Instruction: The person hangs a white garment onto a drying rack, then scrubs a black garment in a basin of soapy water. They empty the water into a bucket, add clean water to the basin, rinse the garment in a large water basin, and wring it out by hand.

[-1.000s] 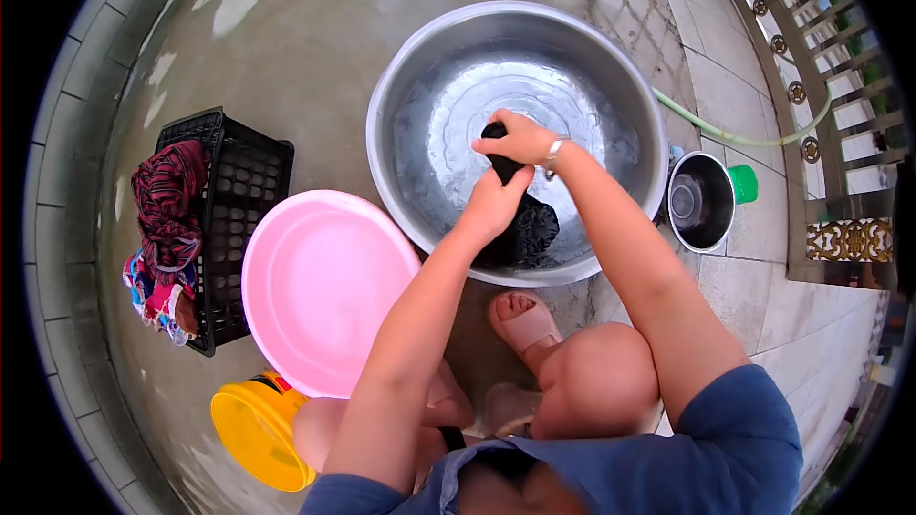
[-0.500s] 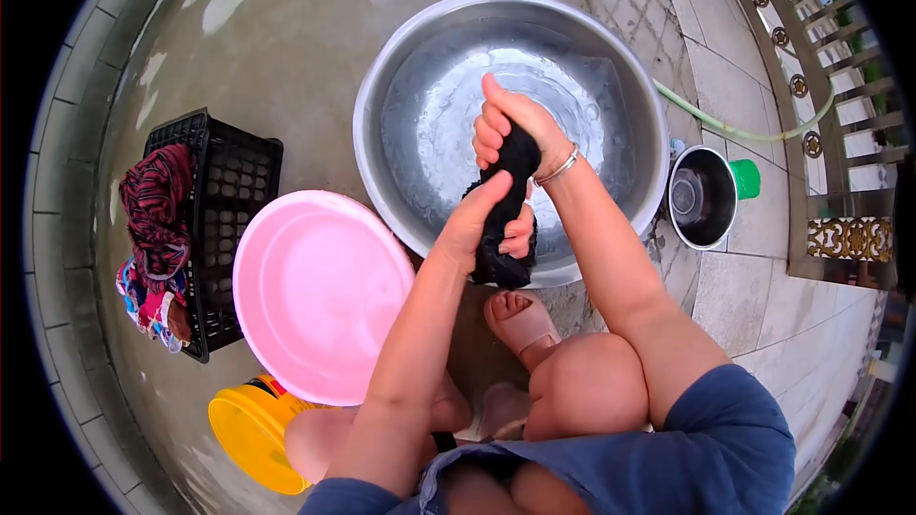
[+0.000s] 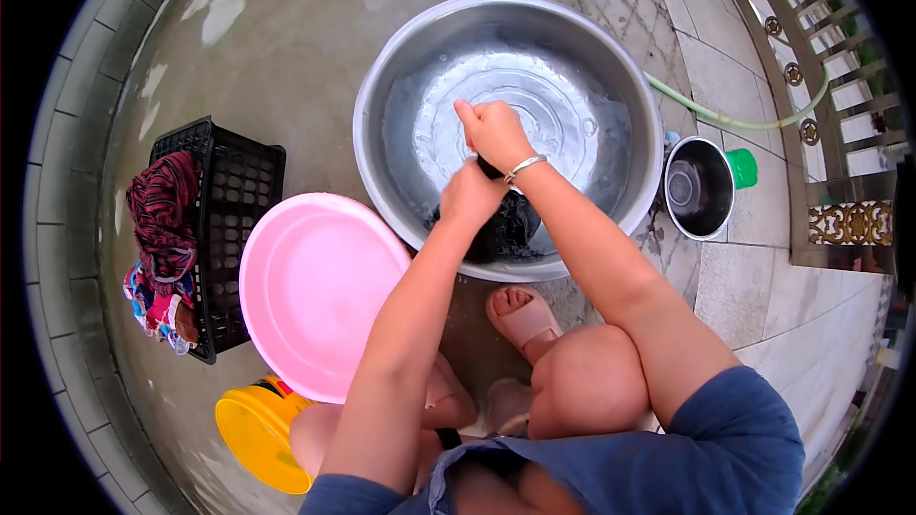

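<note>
A wet black cloth (image 3: 508, 229) hangs from my hands over the near side of a large metal basin (image 3: 625, 200) with water in it. My left hand (image 3: 471, 195) is closed around the cloth near its middle. Just above and to the right, my right hand (image 3: 500, 136) grips the upper end, its thumb pointing up and left. A bracelet sits on the right wrist. Most of the bunched cloth between the two fists is hidden by the hands, and its lower part spreads out below them.
A pink tub (image 3: 320, 291) stands left of the basin, beside a black crate (image 3: 239, 229) with patterned clothes (image 3: 164, 215) over its edge. A yellow bucket (image 3: 253, 434) lies near my leg. At right are a small metal pot (image 3: 699, 188), a green container (image 3: 742, 169) and a hose (image 3: 730, 121).
Both hands have turned and the left has moved up closer to the right. The cloth's lower part, bunched in the left hand before, now hangs loose lower in the basin.
</note>
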The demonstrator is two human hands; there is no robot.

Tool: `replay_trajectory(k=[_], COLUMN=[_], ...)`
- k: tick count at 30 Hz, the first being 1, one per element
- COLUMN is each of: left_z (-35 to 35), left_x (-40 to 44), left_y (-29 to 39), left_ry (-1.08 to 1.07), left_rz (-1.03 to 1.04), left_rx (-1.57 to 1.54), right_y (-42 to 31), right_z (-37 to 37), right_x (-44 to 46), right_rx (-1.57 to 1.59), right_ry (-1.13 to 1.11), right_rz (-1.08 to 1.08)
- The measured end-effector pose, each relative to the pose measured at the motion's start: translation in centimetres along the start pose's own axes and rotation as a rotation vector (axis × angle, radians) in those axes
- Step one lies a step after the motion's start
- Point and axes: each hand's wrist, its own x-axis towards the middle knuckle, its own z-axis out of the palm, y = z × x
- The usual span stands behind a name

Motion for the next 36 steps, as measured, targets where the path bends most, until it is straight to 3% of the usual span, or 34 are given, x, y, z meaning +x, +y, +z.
replay_trajectory(k=[2, 3, 5, 6, 8, 9, 11, 13, 15, 17, 18, 21, 25, 27, 28, 30, 32, 34, 35, 36], left_z=[-1.1, -0.4, -2.6, -3.6, -5.2, -5.7, -6.8, -8.0, -7.9, -8.0, -8.2, -9.5, -9.6, -9.2, -8.4, -7.5, -8.1, -6.8, -6.0, -5.4], left_x=[0.6, 2.5, 1.7, 1.2, 0.8, 0.7, 0.3, 0.0, -1.7, -1.5, -1.5, 0.2, 2.8, 3.4, 3.9, 4.9, 2.7, 4.2, 4.0, 2.2], left_y=[-0.2, -2.0, -0.6, 0.3, 1.7, 2.5, 3.5, 4.3, 6.0, 5.8, 5.5, 2.2, -3.8, -7.2, -8.3, -9.4, -4.3, -3.1, -2.7, -0.7], left_ry=[0.120, 0.269, 0.306, 0.324, 0.396, 0.476, 0.509, 0.305, 0.208, 0.181, 0.154, 0.158, 0.147, 0.101, 0.412, 0.702, 0.541, 0.204, -0.228, -0.332], left_rz=[0.003, 0.097, 0.327, 0.329, 0.263, 0.351, 0.307, 0.132, 0.132, 0.197, 0.260, 0.251, 0.025, -0.272, -0.271, -0.267, 0.367, 0.748, 0.549, 0.329], left_rx=[-0.101, -0.294, -0.715, -0.826, -1.010, -1.143, -1.328, -1.661, -1.916, -1.958, -1.997, -2.005, -1.711, -1.471, -1.231, -0.976, -0.752, -0.702, -1.029, -1.327], right_y=[0.0, 0.1, -0.2, 0.8, 3.3, 3.3, 3.3, 3.2, 2.7, 2.1, 1.9, 2.8, 0.3, -0.3, -0.3, -1.0, -1.9, -2.5, -2.9, -2.9], right_z=[-0.6, -1.0, -3.7, -4.4, -3.7, -3.4, -2.5, -2.1, -0.6, 0.9, 1.1, -0.1, -2.9, -3.8, -4.0, -4.6, -5.4, -5.8, -6.0, -5.9], right_x=[0.4, 0.4, -0.7, -1.2, -1.7, -3.0, -3.5, -3.5, -3.3, -2.9, -2.8, -1.4, -2.1, -2.4, -2.6, -2.9, -3.3, -3.5, -3.4, -3.0], right_rx=[0.318, 0.396, 0.623, 0.544, 0.297, 0.227, 0.190, 0.098, 0.202, 0.411, 0.470, 0.467, 0.407, 0.410, 0.361, 0.329, 0.304, 0.291, 0.309, 0.379], right_ry=[-0.045, 0.022, -0.362, -0.506, -0.626, -0.659, -0.596, -0.250, -0.258, -0.286, -0.170, -0.278, -0.390, -0.406, -0.402, -0.397, -0.404, -0.399, -0.348, -0.305], right_rz=[-0.113, -0.202, -0.186, -0.314, -0.317, -0.297, -0.336, -0.493, -0.479, -0.464, -0.453, -0.360, -0.216, -0.187, -0.200, -0.241, -0.275, -0.304, -0.332, -0.302])
